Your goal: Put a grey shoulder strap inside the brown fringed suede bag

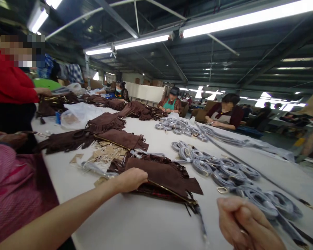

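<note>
My left hand (133, 178) is closed on the upper edge of a dark brown fringed bag (163, 173) that lies on the white table. The bag's gold zip (169, 190) gapes, and a dark reddish lining shows inside. From its right end hangs a plastic-wrapped strap piece (202, 225). To the right of the bag, my right hand (246, 222) is raised above the table with its fingers curled together. Whatever it may hold is too small or hidden to make out. Grey coiled straps (253, 198) in clear wrap lie just behind that hand.
Tan tags with white strings (108, 152) lie left of the bag. More brown fringed bags (120, 137) are spread behind it, near a clear plastic bag (79, 116). Wrapped strap coils (177, 125) cover the table's right side. Several people sit or stand around the table (106, 222).
</note>
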A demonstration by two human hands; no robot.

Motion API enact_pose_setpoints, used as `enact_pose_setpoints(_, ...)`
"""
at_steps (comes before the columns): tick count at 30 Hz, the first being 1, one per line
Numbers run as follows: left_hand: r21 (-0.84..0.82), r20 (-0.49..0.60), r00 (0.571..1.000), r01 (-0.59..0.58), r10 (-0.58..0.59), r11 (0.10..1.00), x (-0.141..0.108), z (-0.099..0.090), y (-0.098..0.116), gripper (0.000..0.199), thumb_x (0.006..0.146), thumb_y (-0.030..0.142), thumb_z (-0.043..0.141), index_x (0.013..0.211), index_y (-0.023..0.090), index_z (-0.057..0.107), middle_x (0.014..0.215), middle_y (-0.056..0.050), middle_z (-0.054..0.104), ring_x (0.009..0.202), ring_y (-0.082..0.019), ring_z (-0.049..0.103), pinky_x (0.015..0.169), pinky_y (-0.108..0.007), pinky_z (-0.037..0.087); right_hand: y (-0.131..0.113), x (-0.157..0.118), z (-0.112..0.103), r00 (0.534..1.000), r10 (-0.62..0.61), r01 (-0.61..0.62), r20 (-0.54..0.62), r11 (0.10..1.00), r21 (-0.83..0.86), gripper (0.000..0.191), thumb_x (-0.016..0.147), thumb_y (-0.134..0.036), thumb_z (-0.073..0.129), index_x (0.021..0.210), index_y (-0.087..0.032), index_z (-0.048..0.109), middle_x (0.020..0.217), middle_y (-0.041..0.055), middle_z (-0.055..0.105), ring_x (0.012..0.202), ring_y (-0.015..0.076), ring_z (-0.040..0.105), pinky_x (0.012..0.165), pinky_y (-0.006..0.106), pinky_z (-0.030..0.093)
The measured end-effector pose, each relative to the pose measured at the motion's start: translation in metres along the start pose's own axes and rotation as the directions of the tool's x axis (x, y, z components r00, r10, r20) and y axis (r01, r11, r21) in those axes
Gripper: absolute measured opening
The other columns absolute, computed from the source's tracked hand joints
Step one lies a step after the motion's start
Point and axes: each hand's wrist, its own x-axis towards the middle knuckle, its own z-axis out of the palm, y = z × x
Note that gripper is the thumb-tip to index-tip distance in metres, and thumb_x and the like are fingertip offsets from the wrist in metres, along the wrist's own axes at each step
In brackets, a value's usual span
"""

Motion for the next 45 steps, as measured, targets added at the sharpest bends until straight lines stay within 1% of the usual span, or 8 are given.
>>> enact_pose_setpoints(3,-0.137,-0.053,0.999,0.001,-0.009,0.991,0.01,-0.022,-0.002,0.026,0.096,0.021,0.046,0.071,0.017,0.056,0.072,-0.001,0.062,0.069,-0.015,0.057,0.065,-0.024,0.04,0.005,0.02,0.011,0.983,0.157,-0.113,0.1,0.93,-0.349,0.035,0.08,-0.056,0.066,0.087,-0.023,0.075,0.069,0.0044,0.07,0.045,0.009,0.05,0.039,0.018,0.035)
enact_pose_setpoints(8,-0.329,-0.089,0.996,-0.014,-0.017,0.944,0.014,-0.031,-0.004,0.031,0.094,0.023,0.043,0.064,0.018,0.05,0.063,0.002,0.055,0.06,-0.012,0.049,0.059,-0.022,0.035,0.054,0.055,0.039,0.934,0.012,0.287,0.358,0.575,-0.767,0.031,0.093,-0.033,0.047,0.093,-0.022,0.075,0.104,0.0098,0.074,0.1,0.0235,0.065,0.088,0.033,0.049)
enact_pose_setpoints(20,-0.716,-0.1,0.938,0.164,-0.332,0.679,0.022,-0.015,-0.026,0.028,0.089,0.029,0.041,0.064,0.019,0.043,0.064,0.004,0.042,0.067,-0.014,0.039,0.064,-0.025,0.032,0.075,0.08,0.075,0.938,0.316,0.211,0.14,-0.202,-0.956,0.037,0.083,0.0,0.04,0.087,-0.02,0.072,0.085,0.0153,0.076,0.078,0.0278,0.071,0.054,0.03,0.025)
enact_pose_setpoints(23,-0.78,-0.018,0.92,0.232,-0.391,0.582,0.025,-0.001,-0.032,0.026,0.086,0.033,0.041,0.064,0.019,0.042,0.061,0.004,0.04,0.062,-0.014,0.038,0.058,-0.025,0.032,0.072,0.081,0.093,0.938,0.293,0.22,0.186,-0.086,-0.972,0.034,0.085,-0.002,0.041,0.088,-0.02,0.07,0.088,0.0128,0.076,0.078,0.0253,0.07,0.055,0.03,0.026)
enact_pose_setpoints(30,-0.869,0.089,0.872,0.304,-0.481,0.39,0.028,0.035,-0.036,0.021,0.08,0.037,0.038,0.068,0.02,0.041,0.061,0.005,0.041,0.057,-0.013,0.04,0.055,-0.024,0.036,0.107,0.102,0.096,0.947,0.241,0.009,0.214,0.645,-0.764,0.046,0.089,-0.025,0.039,0.047,-0.02,0.056,0.051,0.001,0.063,0.056,0.0151,0.055,0.061,0.026,0.036)
enact_pose_setpoints(36,-0.878,-0.016,0.885,0.21,-0.464,0.43,0.027,0.029,-0.028,0.01,0.077,0.018,0.046,0.083,0.016,0.054,0.075,0.001,0.056,0.074,-0.016,0.053,0.07,-0.026,0.045,0.128,0.112,0.101,0.954,0.248,-0.071,0.17,0.734,-0.675,0.033,0.082,-0.027,0.043,0.05,-0.022,0.049,0.047,-0.0024,0.057,0.052,0.0126,0.047,0.059,0.025,0.034)
enact_pose_setpoints(40,-0.7,-0.285,0.953,-0.131,-0.106,0.702,0.006,0.005,-0.019,0.046,0.071,-0.002,0.041,0.103,0.021,0.063,0.136,-0.004,0.05,0.123,-0.018,0.047,0.105,-0.033,0.036,0.128,0.109,0.097,0.935,0.329,-0.195,0.134,0.79,-0.582,0.033,0.08,-0.042,0.043,0.054,-0.022,0.048,0.042,-0.0057,0.046,0.039,0.0098,0.034,0.045,0.025,0.027)
enact_pose_setpoints(45,-0.5,-0.169,0.985,-0.105,0.022,0.86,-0.021,-0.001,-0.006,0.036,0.072,0.005,0.051,0.102,0.021,0.063,0.111,-0.005,0.062,0.104,-0.02,0.059,0.095,-0.03,0.045,0.124,0.107,0.087,0.916,0.377,-0.281,0.138,0.847,-0.451,0.043,0.076,-0.06,0.047,0.055,-0.022,0.047,0.036,-0.012,0.026,0.034,0.0063,0.018,0.039,0.023,0.014)
